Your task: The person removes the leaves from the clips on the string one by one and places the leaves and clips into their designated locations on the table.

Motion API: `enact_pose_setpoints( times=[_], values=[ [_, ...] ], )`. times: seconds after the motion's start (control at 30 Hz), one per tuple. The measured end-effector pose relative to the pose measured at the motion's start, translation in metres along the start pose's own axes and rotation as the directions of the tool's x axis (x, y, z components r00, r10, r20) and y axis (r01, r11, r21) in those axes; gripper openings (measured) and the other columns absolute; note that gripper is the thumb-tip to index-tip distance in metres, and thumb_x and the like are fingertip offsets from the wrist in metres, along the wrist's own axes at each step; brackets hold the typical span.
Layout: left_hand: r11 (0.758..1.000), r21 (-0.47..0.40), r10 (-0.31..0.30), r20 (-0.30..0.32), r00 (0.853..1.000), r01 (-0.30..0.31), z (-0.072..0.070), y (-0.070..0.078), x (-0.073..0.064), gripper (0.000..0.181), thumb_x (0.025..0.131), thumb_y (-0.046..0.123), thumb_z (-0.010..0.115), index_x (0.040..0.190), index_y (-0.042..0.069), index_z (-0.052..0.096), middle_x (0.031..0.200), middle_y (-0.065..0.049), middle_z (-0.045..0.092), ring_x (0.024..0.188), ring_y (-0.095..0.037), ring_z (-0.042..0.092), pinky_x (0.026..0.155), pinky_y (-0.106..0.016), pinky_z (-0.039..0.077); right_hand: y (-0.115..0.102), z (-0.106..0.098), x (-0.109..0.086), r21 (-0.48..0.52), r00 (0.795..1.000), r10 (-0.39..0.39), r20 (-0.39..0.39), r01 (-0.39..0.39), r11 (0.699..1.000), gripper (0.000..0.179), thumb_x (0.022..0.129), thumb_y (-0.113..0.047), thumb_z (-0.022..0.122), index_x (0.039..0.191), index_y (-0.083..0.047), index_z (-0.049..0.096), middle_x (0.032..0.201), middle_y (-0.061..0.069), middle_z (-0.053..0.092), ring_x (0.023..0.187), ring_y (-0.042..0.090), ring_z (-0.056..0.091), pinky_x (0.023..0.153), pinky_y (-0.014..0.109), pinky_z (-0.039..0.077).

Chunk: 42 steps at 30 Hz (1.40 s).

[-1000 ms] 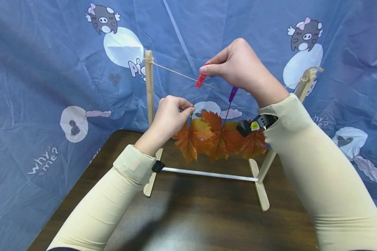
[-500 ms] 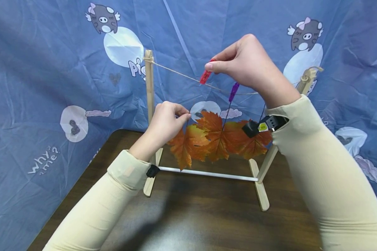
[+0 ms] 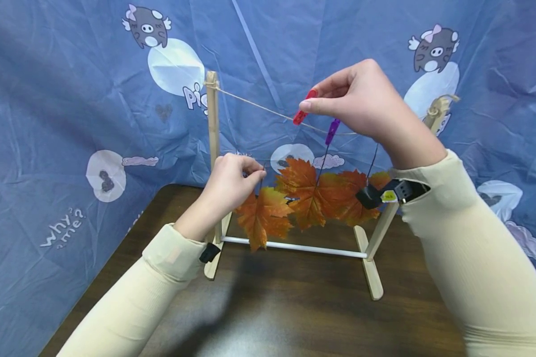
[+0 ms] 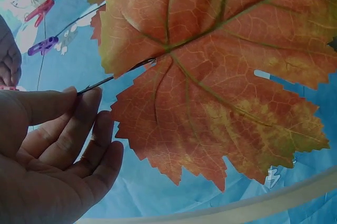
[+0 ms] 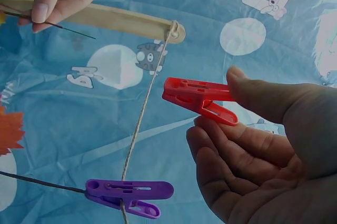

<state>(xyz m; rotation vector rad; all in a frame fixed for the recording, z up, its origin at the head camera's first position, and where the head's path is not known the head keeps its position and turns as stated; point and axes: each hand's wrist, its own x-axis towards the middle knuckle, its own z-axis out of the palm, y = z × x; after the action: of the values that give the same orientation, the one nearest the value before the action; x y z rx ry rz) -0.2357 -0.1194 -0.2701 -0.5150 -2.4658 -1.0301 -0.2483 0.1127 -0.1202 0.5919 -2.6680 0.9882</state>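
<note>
My left hand (image 3: 232, 181) pinches the thin dark stem of an orange-yellow artificial maple leaf (image 3: 263, 218) between thumb and forefinger. The leaf hangs below the fingers, left of the others. My right hand (image 3: 366, 101) pinches a red clothespin (image 5: 197, 98) by its handle ends, with the clip end pointing left. In the head view this clothespin overlaps the twine (image 3: 254, 105); the right wrist view shows it beside the twine. A purple clothespin (image 5: 129, 192) grips the twine and the stem of a second leaf (image 3: 310, 196). A third leaf (image 3: 357, 201) hangs further right.
The twine runs between two wooden posts (image 3: 213, 129), joined low down by a white rod (image 3: 295, 247). The rack stands on a dark wooden table (image 3: 259, 307) before a blue printed cloth (image 3: 102, 99). Another red clothespin (image 4: 39, 12) shows in the left wrist view.
My left hand has moved left and down with its leaf, away from the neighbouring leaf. My right hand has shifted right along the twine, still holding the red clothespin.
</note>
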Motion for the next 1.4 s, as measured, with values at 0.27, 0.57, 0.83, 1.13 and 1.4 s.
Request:
enact_pose_setpoints(
  times=[0.27, 0.57, 0.83, 1.13, 1.4],
  values=[
    [1.0, -0.003, -0.01, -0.006, 1.0, 0.01, -0.002, -0.003, -0.008, 0.008, 0.092, 0.01, 0.076, 0.089, 0.004, 0.081, 0.078, -0.001, 0.073, 0.066, -0.017, 0.06, 0.063, -0.034, 0.046, 0.007, -0.002, -0.014, 0.057, 1.0, 0.003, 0.02, -0.004, 0.998, 0.044, 0.082, -0.045, 0.084, 0.106, -0.008, 0.079, 0.093, 0.003, 0.076, 0.091, 0.019, 0.064, 0.072, 0.033, 0.044],
    [0.999, -0.028, -0.035, 0.016, 0.999, 0.036, -0.004, -0.005, -0.015, 0.008, 0.092, 0.01, 0.076, 0.09, 0.004, 0.081, 0.079, 0.0, 0.074, 0.068, -0.015, 0.062, 0.062, -0.033, 0.047, 0.019, 0.002, -0.035, 0.134, 0.997, -0.068, 0.023, 0.065, 0.989, 0.036, 0.085, -0.033, 0.086, 0.105, -0.005, 0.078, 0.091, 0.005, 0.076, 0.084, 0.017, 0.072, 0.071, 0.025, 0.051],
    [0.996, -0.068, -0.053, 0.047, 0.998, 0.056, -0.003, -0.009, -0.019, 0.008, 0.091, 0.009, 0.077, 0.091, 0.002, 0.081, 0.079, -0.001, 0.074, 0.069, -0.015, 0.063, 0.063, -0.033, 0.049, 0.028, 0.008, -0.057, 0.192, 0.994, -0.103, 0.026, 0.096, 0.977, 0.028, 0.085, -0.023, 0.086, 0.104, -0.004, 0.078, 0.091, 0.007, 0.075, 0.08, 0.019, 0.073, 0.069, 0.024, 0.054],
    [0.993, -0.091, -0.066, 0.065, 0.996, 0.071, -0.004, -0.014, -0.024, 0.007, 0.091, 0.009, 0.077, 0.09, 0.003, 0.08, 0.079, -0.001, 0.074, 0.068, -0.015, 0.062, 0.062, -0.032, 0.048, 0.048, 0.016, -0.082, 0.161, 0.995, -0.091, 0.041, 0.083, 0.983, 0.03, 0.085, -0.023, 0.086, 0.109, -0.007, 0.077, 0.09, 0.003, 0.075, 0.078, 0.02, 0.071, 0.062, 0.025, 0.053],
    [0.992, -0.101, -0.072, 0.078, 0.994, 0.08, 0.0, -0.018, -0.033, 0.007, 0.091, 0.009, 0.076, 0.088, 0.004, 0.08, 0.079, 0.001, 0.074, 0.068, -0.014, 0.061, 0.063, -0.033, 0.048, 0.077, 0.025, -0.1, 0.191, 0.994, -0.049, 0.096, 0.03, 0.981, 0.032, 0.087, -0.021, 0.084, 0.112, -0.004, 0.076, 0.092, 0.004, 0.075, 0.079, 0.022, 0.071, 0.063, 0.027, 0.055]
  ],
)
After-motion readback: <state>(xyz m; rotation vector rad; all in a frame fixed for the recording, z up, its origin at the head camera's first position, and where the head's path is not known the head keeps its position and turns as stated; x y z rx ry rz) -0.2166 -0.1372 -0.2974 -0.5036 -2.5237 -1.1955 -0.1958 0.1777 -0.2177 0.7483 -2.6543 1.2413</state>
